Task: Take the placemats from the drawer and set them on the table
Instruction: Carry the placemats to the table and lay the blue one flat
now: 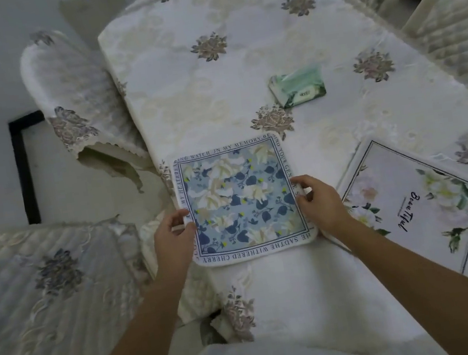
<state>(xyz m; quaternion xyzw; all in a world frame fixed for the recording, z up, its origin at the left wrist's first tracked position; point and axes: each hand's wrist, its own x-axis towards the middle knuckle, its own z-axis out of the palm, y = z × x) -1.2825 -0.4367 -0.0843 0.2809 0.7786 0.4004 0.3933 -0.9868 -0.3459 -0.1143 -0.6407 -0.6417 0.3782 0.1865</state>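
Head view: both hands pinch a square blue floral placemat (243, 198) flat on the table.

Left hand (172, 240) clamps its left edge, right hand (322, 202) its right edge, thumbs on top. It lies on the cream flowered tablecloth (214, 89), near the table's edge. Just beyond the right hand lies a pale rectangular placemat with white flowers (429, 204); farther off, a green tissue pack (298, 85).
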